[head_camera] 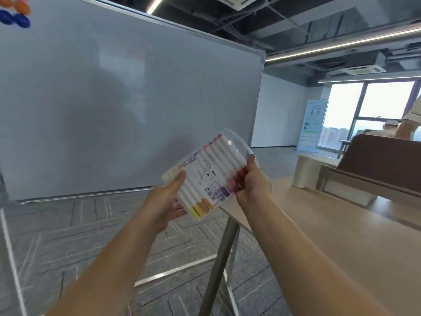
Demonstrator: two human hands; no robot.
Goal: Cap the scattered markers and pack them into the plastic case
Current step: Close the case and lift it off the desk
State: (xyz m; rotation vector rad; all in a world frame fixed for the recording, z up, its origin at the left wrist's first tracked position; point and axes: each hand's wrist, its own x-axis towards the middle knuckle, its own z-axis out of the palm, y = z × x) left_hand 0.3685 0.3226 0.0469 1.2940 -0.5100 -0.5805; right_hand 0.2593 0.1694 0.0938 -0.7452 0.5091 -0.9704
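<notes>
I hold a clear plastic case (230, 142) in the air in front of me with both hands. It is filled with a row of white markers (205, 176) whose coloured caps run from yellow and orange through purple to red. My left hand (168, 197) grips the case's lower left side, thumb on top. My right hand (252, 181) grips the right side over the red caps, with a finger up on the case's curved handle. A barcode label shows on the case's face.
A light wooden table (341, 224) stretches along the right, its grey metal leg (218, 265) below the case. A white cylinder (303, 171) stands on the table's far end. A large whiteboard (114, 99) fills the left. A seated person is far right by the window.
</notes>
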